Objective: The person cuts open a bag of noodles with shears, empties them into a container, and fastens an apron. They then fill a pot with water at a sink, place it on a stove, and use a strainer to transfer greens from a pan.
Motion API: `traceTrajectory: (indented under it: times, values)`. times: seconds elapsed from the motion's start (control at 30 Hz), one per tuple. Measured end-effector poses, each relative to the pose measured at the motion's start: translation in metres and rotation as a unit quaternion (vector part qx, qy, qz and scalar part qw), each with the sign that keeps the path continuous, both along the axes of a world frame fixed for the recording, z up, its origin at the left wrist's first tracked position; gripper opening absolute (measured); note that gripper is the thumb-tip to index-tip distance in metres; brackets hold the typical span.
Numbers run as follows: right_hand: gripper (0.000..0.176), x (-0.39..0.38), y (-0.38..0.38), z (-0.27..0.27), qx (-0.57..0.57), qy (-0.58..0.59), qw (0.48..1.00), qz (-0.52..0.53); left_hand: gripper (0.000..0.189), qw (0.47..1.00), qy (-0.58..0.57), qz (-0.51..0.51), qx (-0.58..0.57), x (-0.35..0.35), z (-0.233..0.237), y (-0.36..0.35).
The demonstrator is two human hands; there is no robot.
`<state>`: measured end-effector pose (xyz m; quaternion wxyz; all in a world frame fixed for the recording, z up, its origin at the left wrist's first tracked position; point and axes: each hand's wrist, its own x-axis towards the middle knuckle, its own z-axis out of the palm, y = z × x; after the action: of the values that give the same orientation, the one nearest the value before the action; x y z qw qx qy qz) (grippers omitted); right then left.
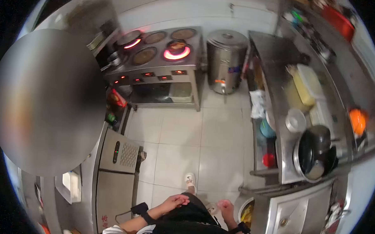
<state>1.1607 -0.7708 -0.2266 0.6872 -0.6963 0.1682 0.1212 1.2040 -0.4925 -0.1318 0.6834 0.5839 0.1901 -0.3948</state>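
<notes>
My left hand point(178, 201) hangs in front of the dark apron point(183, 224), fingers loosely stretched, with nothing visible in them. Over on the other side, my right hand point(225, 207) is slightly blurred, its fingers loosely bent and apart, and I see nothing held there either. A dark band with a small device point(139, 208) is strapped round my left wrist. Closest to my right hand is a round bin point(247, 212) with yellow stuff inside, partly hidden by my forearm. One shoe point(190, 178) shows on the tiles ahead.
A steel cooker point(156, 72) has several round plates; a small pot point(176, 45) sits over a glowing one. Beside it stands a steel urn point(226, 56). On the right are a steel counter point(275, 79), a wok point(300, 162) and a sink point(289, 219). A cabinet point(116, 197) flanks my left.
</notes>
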Motion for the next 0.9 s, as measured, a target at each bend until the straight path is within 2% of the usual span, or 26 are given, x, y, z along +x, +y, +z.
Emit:
traceTrajectory:
  times: [0.03,0.1,0.13,0.2,0.23,0.3,0.33,0.37,0.4,0.53,0.6,0.63,0.7,0.77,0.9]
  values:
    - [0.019,0.023,0.007,0.016,-0.008,-0.007,1.0,0.022,0.027,1.0,-0.024,0.004,-0.019,0.01,-0.001,0.009]
    - [0.02,0.089,0.028,0.045,0.07,0.011,0.997,0.019,0.026,0.996,-0.05,0.056,-0.038,0.037,0.002,0.037]
    - [0.02,0.117,0.042,0.051,0.065,0.005,0.997,0.045,0.026,0.993,-0.064,0.083,-0.046,0.051,0.004,0.057]
    - [0.021,0.163,0.073,0.057,-0.033,-0.088,0.991,0.093,0.024,0.985,-0.093,0.143,0.039,0.075,0.008,0.103]
    - [0.021,0.185,0.096,0.07,-0.035,-0.085,0.988,0.123,0.025,0.973,-0.132,0.185,0.031,0.085,0.004,0.13]
    - [0.02,0.228,0.145,0.103,-0.074,-0.14,0.973,0.166,0.026,0.956,-0.134,0.249,0.08,0.102,0.015,0.18]
    - [0.02,0.247,0.172,0.116,-0.072,-0.135,0.964,0.219,0.025,0.945,-0.145,0.281,0.084,0.108,0.013,0.206]
    - [0.02,0.266,0.204,0.129,-0.024,-0.101,0.968,0.228,0.026,0.934,-0.158,0.307,0.096,0.112,0.024,0.234]
    - [0.02,0.282,0.216,0.127,0.026,-0.06,0.971,0.23,0.028,0.923,-0.169,0.325,0.114,0.114,0.028,0.241]
    - [0.02,0.337,0.296,0.118,0.04,-0.039,0.934,0.353,0.023,0.852,-0.131,0.499,0.091,0.12,0.031,0.301]
    - [0.017,0.363,0.328,0.114,0.025,-0.021,0.906,0.423,0.022,0.826,-0.126,0.546,0.067,0.12,0.029,0.32]
    - [0.017,0.369,0.343,0.112,0.022,-0.022,0.907,0.421,0.022,0.807,-0.126,0.576,0.04,0.114,0.024,0.328]
    - [0.015,0.405,0.375,0.11,-0.004,-0.045,0.882,0.47,0.023,0.796,-0.108,0.595,0.017,0.121,0.016,0.345]
    - [0.014,0.447,0.402,0.108,-0.01,-0.088,0.879,0.469,0.024,0.758,-0.089,0.646,-0.004,0.139,0.02,0.36]
    - [0.014,0.555,0.455,0.123,-0.036,-0.187,0.863,0.468,0.023,0.72,-0.066,0.69,0.039,0.193,0.01,0.408]
